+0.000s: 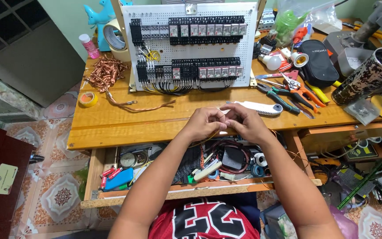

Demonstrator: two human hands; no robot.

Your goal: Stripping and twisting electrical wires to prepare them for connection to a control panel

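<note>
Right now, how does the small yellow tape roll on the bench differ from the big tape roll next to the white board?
The small yellow tape roll lies flat on the wooden bench, while the big tape roll stands on edge against the white pegboard panel. The yellow one is far smaller and brighter; the big one is pale beige. Both are open rings, untouched by either hand.

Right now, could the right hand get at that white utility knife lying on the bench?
Probably yes: the white utility knife lies just beyond the right hand with nothing between, though both hands are pinching a thin wire.
</note>
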